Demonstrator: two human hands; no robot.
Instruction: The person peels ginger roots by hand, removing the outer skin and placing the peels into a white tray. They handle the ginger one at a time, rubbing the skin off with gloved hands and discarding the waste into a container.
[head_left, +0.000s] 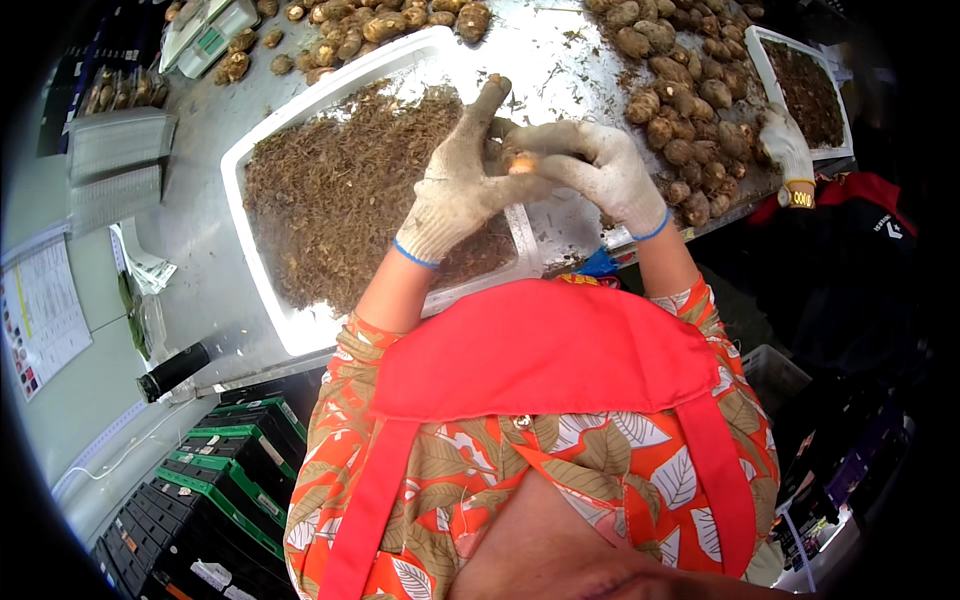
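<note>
Both of my hands wear off-white knit gloves with blue cuffs, soiled brown at the fingers. They meet above the right part of a white foam tray (238, 187) heaped with brown fibrous peelings (337, 202). Between them is a small taro corm (523, 163), mostly hidden by fingers; its orange-pink cut end shows. My left hand (472, 165) holds it from the left, one finger or the thumb pointing away from me. From the right, the bent fingers of my right hand (600, 165) close on the corm.
Taro piles lie at the back (382, 28) and right (686, 112) of the metal table (202, 217). A co-worker's gloved hand (786, 142) is beside another foam tray (752, 45). Left are a scale (202, 45), clear plastic trays (120, 142) and a black cylinder (176, 371). Folded crates (217, 465) stand below.
</note>
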